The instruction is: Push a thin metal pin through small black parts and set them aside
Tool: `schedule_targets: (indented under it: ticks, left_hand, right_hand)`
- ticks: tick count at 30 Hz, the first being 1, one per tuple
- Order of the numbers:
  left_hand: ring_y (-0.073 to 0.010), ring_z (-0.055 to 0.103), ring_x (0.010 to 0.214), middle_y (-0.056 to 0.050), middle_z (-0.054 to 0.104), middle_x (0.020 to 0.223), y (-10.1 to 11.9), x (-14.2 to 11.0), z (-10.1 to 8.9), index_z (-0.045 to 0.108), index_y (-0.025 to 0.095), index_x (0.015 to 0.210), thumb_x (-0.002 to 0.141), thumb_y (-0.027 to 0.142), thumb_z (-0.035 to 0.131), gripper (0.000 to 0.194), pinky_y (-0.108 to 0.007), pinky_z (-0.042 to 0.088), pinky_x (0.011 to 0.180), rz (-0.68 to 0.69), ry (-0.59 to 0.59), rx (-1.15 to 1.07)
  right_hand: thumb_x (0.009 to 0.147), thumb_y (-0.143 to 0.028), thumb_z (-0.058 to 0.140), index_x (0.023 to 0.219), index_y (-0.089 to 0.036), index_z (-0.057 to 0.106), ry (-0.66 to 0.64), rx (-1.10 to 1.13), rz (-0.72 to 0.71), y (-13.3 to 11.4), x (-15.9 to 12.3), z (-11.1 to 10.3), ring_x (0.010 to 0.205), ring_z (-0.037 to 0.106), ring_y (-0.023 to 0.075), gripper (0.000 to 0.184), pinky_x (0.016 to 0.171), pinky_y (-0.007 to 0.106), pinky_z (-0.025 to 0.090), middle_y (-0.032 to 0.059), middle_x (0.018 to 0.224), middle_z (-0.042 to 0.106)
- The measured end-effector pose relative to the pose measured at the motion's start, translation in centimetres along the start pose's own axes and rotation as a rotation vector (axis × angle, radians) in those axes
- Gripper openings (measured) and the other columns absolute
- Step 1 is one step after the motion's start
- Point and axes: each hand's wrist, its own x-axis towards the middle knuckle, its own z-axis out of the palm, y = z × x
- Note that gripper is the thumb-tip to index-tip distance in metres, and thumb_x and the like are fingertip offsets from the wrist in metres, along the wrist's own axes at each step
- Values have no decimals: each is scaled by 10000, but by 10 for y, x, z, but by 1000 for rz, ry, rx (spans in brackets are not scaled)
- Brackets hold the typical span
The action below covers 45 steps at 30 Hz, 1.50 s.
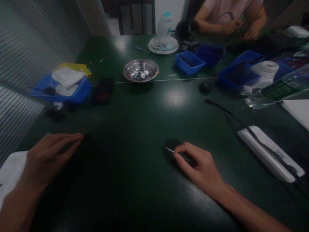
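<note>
On the left of the dark green table [125, 129], my left hand [53, 154] is closed in a pinch. A small dark piece [86, 136] shows at its fingertips, too dim to name. My right hand [198, 164] is also closed, thumb against forefinger, low over the table right of the middle. From its fingertips a thin metal rod [169, 149] sticks out to the left. The rest of the rod is hidden in the hand. The two hands are well apart.
At the back stand a steel bowl [127, 71] with small white pieces, a white fan [163, 45] and blue bins [189, 66]. A blue basket [83, 91] with white cloths is at left. A power strip [267, 154] and bottle [277, 88] lie right. Another person [229, 19] sits opposite.
</note>
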Motion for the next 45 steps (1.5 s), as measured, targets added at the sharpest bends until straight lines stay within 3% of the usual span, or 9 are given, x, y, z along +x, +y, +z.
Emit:
schedule_targets:
  ticks: [3, 10, 20, 26, 29, 37, 40, 45]
  left_hand:
    - [-305, 703, 990, -22, 759, 1125, 9, 1, -3, 716, 397, 1204, 986, 438, 554, 275, -474, 548, 909, 2, -39, 81]
    - [-309, 700, 980, -100, 755, 1144, 26, 2, 2, 701, 218, 1273, 1054, 412, 451, 384, -414, 538, 775, -14, -20, 293]
    - [-295, 653, 1103, -130, 714, 1233, 31, 4, -3, 718, 167, 1199, 1060, 409, 406, 419, -441, 533, 965, -1, -111, 289]
    - [-282, 684, 1080, -152, 735, 1207, 29, 7, 9, 725, 116, 1209, 1046, 399, 475, 412, -454, 531, 992, 25, -82, 63]
    - [-256, 705, 1094, -112, 755, 1201, 51, 8, 23, 761, 183, 1166, 1038, 409, 522, 354, -422, 535, 1011, 106, -23, -88]
    - [-220, 714, 1057, -76, 760, 1161, 167, -2, 45, 760, 203, 1165, 1033, 361, 588, 269, -402, 577, 967, 445, -100, -529]
    - [-225, 697, 1125, -77, 749, 1206, 176, -6, 46, 751, 213, 1201, 1039, 333, 577, 266, -422, 557, 1024, 486, -118, -558]
    - [-211, 704, 1114, -66, 726, 1312, 159, -13, 46, 599, 258, 1447, 1022, 283, 608, 426, -425, 561, 1008, 394, -146, -558]
  right_hand:
    - [1043, -295, 594, 1012, -220, 696, -3, 1, -1, -1, 0, 0, 739, 660, 143, 131, 656, 271, 482, 10, 886, 698]
    - [1035, -309, 597, 1017, -210, 706, -3, -24, -19, -5, -2, 0, 752, 663, 153, 148, 673, 270, 491, 23, 911, 717]
    - [1020, -347, 577, 1000, -185, 734, 27, -112, -57, -5, -6, 7, 740, 649, 158, 226, 671, 277, 466, 33, 919, 747]
    - [1004, -375, 578, 997, -163, 760, 42, -186, -65, -6, -10, 11, 687, 634, 161, 279, 656, 293, 442, 40, 860, 750]
    - [1008, -367, 576, 1000, -144, 759, 43, -218, -120, -6, -13, 15, 716, 647, 170, 288, 672, 296, 444, 56, 879, 754]
    - [1022, -359, 564, 1001, -151, 749, 43, -321, -198, -7, -20, 20, 743, 648, 176, 279, 689, 291, 429, 59, 906, 760]
    - [1020, -363, 569, 1005, -162, 743, 22, -384, -233, -8, -22, 20, 758, 638, 183, 267, 692, 294, 412, 65, 921, 757]
    - [998, -366, 603, 1042, -194, 740, -35, -472, -281, -7, -26, 20, 785, 632, 196, 225, 693, 297, 388, 70, 960, 753]
